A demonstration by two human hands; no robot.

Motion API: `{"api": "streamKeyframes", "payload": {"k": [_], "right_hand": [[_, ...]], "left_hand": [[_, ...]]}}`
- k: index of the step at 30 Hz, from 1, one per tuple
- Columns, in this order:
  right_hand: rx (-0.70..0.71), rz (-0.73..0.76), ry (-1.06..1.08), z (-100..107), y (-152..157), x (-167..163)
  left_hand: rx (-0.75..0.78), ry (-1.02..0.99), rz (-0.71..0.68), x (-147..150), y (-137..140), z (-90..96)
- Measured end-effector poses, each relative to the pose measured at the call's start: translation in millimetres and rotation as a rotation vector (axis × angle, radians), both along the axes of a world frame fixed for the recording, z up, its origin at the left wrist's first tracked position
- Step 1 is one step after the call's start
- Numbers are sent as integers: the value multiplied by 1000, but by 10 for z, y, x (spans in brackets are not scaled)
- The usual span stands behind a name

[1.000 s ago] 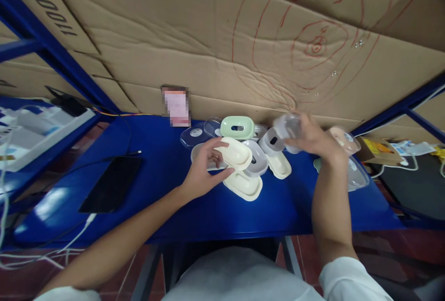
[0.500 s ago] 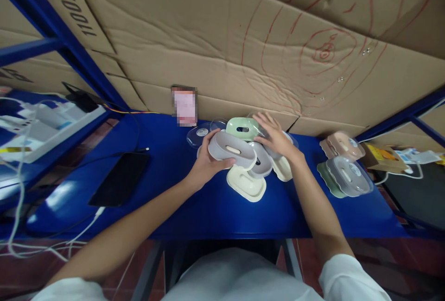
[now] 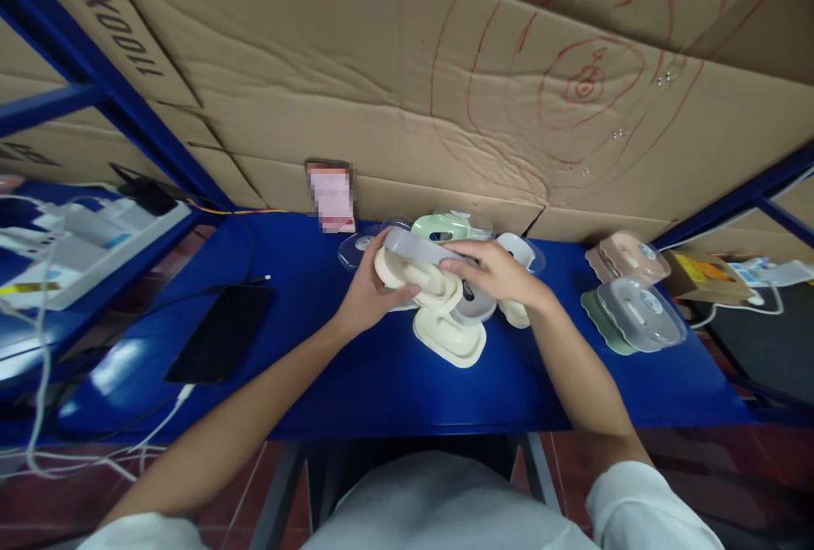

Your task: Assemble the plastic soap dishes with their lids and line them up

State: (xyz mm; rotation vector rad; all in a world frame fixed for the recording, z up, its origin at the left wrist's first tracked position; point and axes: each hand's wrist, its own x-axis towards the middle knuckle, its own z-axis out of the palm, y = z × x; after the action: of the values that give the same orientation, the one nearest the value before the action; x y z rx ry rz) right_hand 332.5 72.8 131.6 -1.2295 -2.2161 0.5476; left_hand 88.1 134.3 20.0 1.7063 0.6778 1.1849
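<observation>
My left hand (image 3: 361, 300) is closed around the left end of a cream oval plastic soap dish (image 3: 407, 275), its thumb on the near edge. A grey oval tray (image 3: 416, 247) stands tilted along the dish's far side. My right hand (image 3: 505, 272) has its fingers closed on the grey tray's right end. Beneath and beside the hands lie another grey slotted tray (image 3: 476, 306) and a cream base (image 3: 450, 338). A green slotted tray (image 3: 438, 226) sits behind them. A clear lid (image 3: 356, 250) lies to the left, and a white slotted tray (image 3: 516, 250) to the right.
At the right stand a pink covered soap dish (image 3: 627, 258) and a clear-lidded one (image 3: 639, 314) on a green base. A small cardboard box (image 3: 705, 276) is beyond. A black tablet (image 3: 220, 334) with a cable lies left. A phone (image 3: 331, 198) leans against the cardboard wall (image 3: 305, 67).
My right hand has come from the green tray to the grey tray's right end. The grey tray has tipped up toward the far side, so the cream dish shows. The view has shifted slightly.
</observation>
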Motion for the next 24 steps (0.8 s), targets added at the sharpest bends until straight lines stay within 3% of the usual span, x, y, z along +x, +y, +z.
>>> {"api": "streamKeyframes", "payload": {"k": [4, 7, 10, 14, 16, 18, 20, 22, 24], "right_hand": [[138, -183, -252, 77, -83, 160], [140, -237, -437, -1, -135, 153], [76, -185, -437, -59, -124, 161], [68, -222, -306, 177, -216, 495], [95, -426, -315, 309, -424, 829], [115, -755, -393, 300, -747, 1207], [55, -1142, -521, 118, -1126, 1552], [-104, -1468, -576, -170, -1480, 1810], [-230, -1527, -552, -452, -1744, 1959]], "left_hand": [[109, 218, 122, -62, 111, -41], [216, 394, 254, -125, 142, -23], [327, 537, 322, -157, 133, -14], [453, 652, 321, -134, 65, -12], [520, 663, 328, -108, -5, 17], [585, 646, 339, -79, -93, 64], [638, 621, 335, -52, -182, 111], [679, 605, 315, -29, -251, 139], [707, 603, 296, -12, -288, 143]]}}
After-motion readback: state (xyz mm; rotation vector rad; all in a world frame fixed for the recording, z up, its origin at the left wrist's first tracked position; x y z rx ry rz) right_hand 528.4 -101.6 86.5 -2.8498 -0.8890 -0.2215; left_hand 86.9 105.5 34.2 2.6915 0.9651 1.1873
